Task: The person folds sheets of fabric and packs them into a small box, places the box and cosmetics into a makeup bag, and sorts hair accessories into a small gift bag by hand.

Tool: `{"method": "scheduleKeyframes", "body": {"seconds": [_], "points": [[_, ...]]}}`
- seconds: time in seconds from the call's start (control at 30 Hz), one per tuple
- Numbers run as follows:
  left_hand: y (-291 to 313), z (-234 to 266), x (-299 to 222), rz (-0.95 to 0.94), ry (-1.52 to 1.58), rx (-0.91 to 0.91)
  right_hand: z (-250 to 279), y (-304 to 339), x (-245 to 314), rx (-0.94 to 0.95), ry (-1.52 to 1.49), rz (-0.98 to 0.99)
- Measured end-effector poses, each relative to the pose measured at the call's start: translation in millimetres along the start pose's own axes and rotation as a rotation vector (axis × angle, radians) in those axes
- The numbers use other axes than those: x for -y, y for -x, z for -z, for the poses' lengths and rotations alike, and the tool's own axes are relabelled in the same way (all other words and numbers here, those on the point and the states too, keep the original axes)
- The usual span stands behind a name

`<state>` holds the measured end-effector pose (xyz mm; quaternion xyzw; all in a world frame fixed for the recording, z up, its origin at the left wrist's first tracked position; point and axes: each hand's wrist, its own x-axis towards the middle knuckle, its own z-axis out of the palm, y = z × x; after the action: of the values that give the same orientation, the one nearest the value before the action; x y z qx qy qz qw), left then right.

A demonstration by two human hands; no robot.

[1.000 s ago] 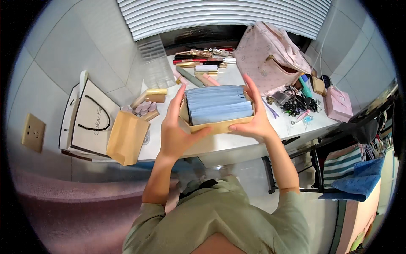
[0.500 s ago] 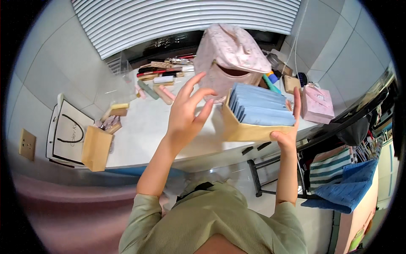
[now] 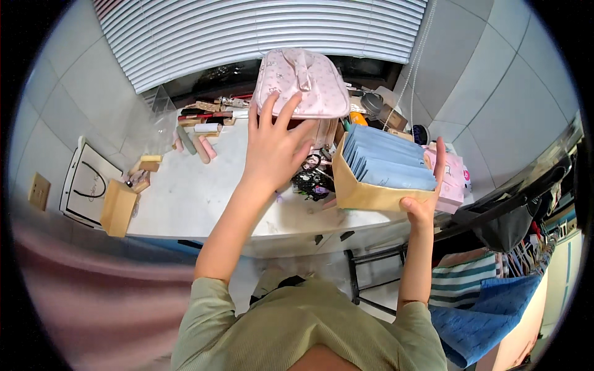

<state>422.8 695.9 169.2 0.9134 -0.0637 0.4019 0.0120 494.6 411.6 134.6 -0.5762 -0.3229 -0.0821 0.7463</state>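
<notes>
My right hand grips the right side of an open tan cardboard box, its thumb on the front and a finger pointing up along the side. Flat light-blue packets stand packed upright in the box, which is held above the table's front edge. My left hand reaches out with its fingers spread, the fingertips against the front of a pink patterned cosmetic bag with a top handle. Below the bag, next to my left hand, lies a heap of dark hair accessories.
On the white table, makeup tubes and pens lie at the back left. A white paper bag and a tan box stand at the left end. A pink gift box sits at the right, near a black stool.
My left hand has moved forward onto the pink bag. The bag's lid has come down and sits farther back, uncovering the dark heap. My right hand still holds the box.
</notes>
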Motion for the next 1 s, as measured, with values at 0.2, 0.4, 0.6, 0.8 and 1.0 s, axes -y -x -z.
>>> {"method": "scheduleKeyframes", "body": {"seconds": [0.2, 0.4, 0.6, 0.8, 1.0], "points": [[-10, 11, 13, 0.169, 0.062, -0.183, -5, -20, -7, -0.015, -0.009, 0.075], [0, 29, 37, 0.467, 0.484, -0.288, -20, -40, -6, 0.017, -0.048, 0.057], [35, 30, 65, 0.64, 0.677, -0.32, -51, -58, -1, -0.013, -0.082, 0.001], [57, 44, 74, 0.757, 0.414, -0.174, -80, -82, 6, -0.177, -0.103, -0.066], [30, 64, 90, 0.494, 0.206, -0.051, -105, -112, -6, -0.173, -0.165, -0.182]]}}
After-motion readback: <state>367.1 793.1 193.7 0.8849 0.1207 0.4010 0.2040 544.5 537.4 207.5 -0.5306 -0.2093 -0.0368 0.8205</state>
